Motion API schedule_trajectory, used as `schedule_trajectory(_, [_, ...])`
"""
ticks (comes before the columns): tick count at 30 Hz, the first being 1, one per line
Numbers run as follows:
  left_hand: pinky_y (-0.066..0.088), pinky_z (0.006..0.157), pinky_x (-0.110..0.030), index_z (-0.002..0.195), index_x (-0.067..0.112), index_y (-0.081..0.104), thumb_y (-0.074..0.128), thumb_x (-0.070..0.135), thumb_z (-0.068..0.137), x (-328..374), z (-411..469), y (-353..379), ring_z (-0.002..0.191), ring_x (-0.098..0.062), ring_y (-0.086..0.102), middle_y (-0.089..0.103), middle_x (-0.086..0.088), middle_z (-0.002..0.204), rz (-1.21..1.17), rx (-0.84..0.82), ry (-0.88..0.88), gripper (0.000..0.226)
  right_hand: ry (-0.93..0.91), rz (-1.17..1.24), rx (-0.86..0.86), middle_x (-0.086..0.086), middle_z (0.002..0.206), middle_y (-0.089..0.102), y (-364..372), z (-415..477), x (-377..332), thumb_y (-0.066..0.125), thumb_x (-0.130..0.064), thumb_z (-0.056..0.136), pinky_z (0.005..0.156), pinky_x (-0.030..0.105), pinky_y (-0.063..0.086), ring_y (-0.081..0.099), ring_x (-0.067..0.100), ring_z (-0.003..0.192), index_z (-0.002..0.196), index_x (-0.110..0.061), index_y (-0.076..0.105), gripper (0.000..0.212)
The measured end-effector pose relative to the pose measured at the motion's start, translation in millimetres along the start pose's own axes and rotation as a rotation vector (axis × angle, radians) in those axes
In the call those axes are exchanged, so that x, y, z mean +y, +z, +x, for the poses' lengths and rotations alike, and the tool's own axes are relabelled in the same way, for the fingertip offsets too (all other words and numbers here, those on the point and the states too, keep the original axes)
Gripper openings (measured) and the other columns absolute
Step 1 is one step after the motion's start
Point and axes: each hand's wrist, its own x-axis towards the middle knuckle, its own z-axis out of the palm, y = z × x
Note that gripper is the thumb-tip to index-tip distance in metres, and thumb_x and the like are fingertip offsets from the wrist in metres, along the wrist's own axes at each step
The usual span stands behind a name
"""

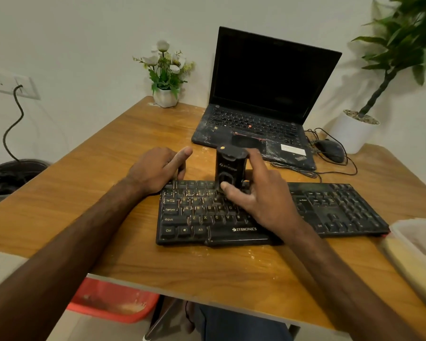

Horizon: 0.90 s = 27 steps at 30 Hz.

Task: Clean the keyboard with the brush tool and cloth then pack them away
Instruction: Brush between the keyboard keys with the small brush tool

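A dusty black keyboard lies across the wooden table in front of me. My right hand grips a black brush tool that stands upright on the keyboard's top rows, thumb on its near face and fingers behind it. My left hand rests on the keyboard's far left corner, fingers partly spread and thumb pointing forward, with nothing visible in it. I see no cloth for certain; a pale box with something yellowish and white in it sits at the right edge.
An open black laptop stands behind the keyboard, with a wired mouse and cables to its right. A small flower pot and a large potted plant stand at the back. A red bin sits below the table's near edge.
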Motion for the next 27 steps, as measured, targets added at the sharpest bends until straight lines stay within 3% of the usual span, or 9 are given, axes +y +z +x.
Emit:
schedule_trajectory(4, [0.03,0.055,-0.013,0.053,0.021,0.06,0.02,0.057,0.102,-1.8,0.3,1.3,0.051,-0.008,0.054,0.057,0.011,0.051,0.003,0.036,0.017,0.072,-0.047,0.236,-0.143,-0.003,0.116,0.069,6.4,-29.3,-34.1,0.06,-0.057,0.084,0.07,0.025,0.061,0.07,0.007,0.089,0.137,-0.038,0.027,0.064])
schedule_trajectory(8, [0.032,0.057,-0.018,0.056,0.018,0.064,0.018,0.062,0.099,-1.9,0.1,0.9,0.051,-0.01,0.054,0.056,0.002,0.05,0.001,0.042,0.015,0.077,-0.093,0.064,-0.069,0.0,0.111,0.071,4.8,-16.4,-22.7,0.06,-0.054,0.086,0.059,0.018,0.058,0.069,0.006,0.074,0.14,-0.029,0.03,0.067])
schedule_trajectory(11, [0.037,0.06,-0.021,0.057,0.017,0.065,0.016,0.066,0.097,-0.1,-1.2,1.1,0.049,-0.008,0.054,0.057,0.004,0.05,-0.018,0.023,-0.001,0.08,0.052,0.043,0.027,0.005,0.12,0.069,-3.1,5.4,0.5,0.068,-0.043,0.088,0.055,0.023,0.058,0.069,0.01,0.072,0.141,-0.018,0.037,0.066])
schedule_trajectory(16, [0.035,0.059,-0.018,0.055,0.018,0.063,0.016,0.067,0.096,-1.0,1.3,1.7,0.05,-0.009,0.054,0.055,0.005,0.049,0.0,0.037,-0.009,0.079,0.036,0.309,-0.138,-0.003,0.116,0.068,2.4,-28.4,-33.6,0.066,-0.05,0.083,0.068,0.031,0.063,0.071,0.009,0.09,0.136,-0.039,0.032,0.064])
schedule_trajectory(18, [0.036,0.059,-0.022,0.054,0.019,0.062,0.015,0.069,0.096,-2.2,2.7,1.4,0.051,-0.01,0.055,0.057,0.003,0.051,0.005,0.034,-0.004,0.08,-0.03,0.281,-0.215,-0.005,0.119,0.067,7.2,-39.6,-50.5,0.064,-0.052,0.082,0.075,0.03,0.062,0.069,0.008,0.097,0.134,-0.045,0.028,0.064])
schedule_trajectory(21, [0.036,0.059,-0.025,0.054,0.019,0.062,0.015,0.069,0.096,-1.9,1.0,1.3,0.048,-0.01,0.053,0.056,0.003,0.049,-0.013,0.03,-0.012,0.08,-0.065,0.161,-0.141,-0.003,0.115,0.07,9.1,-22.7,-38.5,0.065,-0.051,0.086,0.066,0.021,0.06,0.069,0.004,0.083,0.138,-0.037,0.028,0.065])
schedule_trajectory(23, [0.039,0.06,-0.026,0.055,0.018,0.063,0.016,0.068,0.096,-0.1,-0.8,1.1,0.047,-0.01,0.053,0.054,0.003,0.047,-0.023,0.034,-0.014,0.08,-0.034,0.064,-0.05,0.0,0.112,0.072,6.1,-1.4,-19.2,0.067,-0.047,0.089,0.051,0.013,0.05,0.062,-0.002,0.065,0.139,-0.027,0.033,0.064])
schedule_trajectory(25, [0.04,0.061,-0.026,0.056,0.018,0.065,0.015,0.068,0.096,1.3,-1.5,0.3,0.047,-0.009,0.054,0.054,0.004,0.046,-0.021,0.033,-0.025,0.081,0.034,0.018,0.003,0.0,0.11,0.071,3.7,11.5,-4.7,0.067,-0.045,0.089,0.047,0.01,0.038,0.054,-0.005,0.053,0.139,-0.024,0.035,0.063])
schedule_trajectory(27, [0.038,0.061,-0.022,0.056,0.017,0.065,0.015,0.068,0.096,0.9,-1.0,-0.1,0.048,-0.008,0.054,0.054,0.004,0.047,-0.014,0.027,-0.028,0.081,0.051,0.121,-0.009,0.0,0.11,0.071,4.8,7.8,-4.7,0.068,-0.044,0.089,0.047,0.015,0.047,0.061,-0.001,0.057,0.138,-0.025,0.035,0.062])
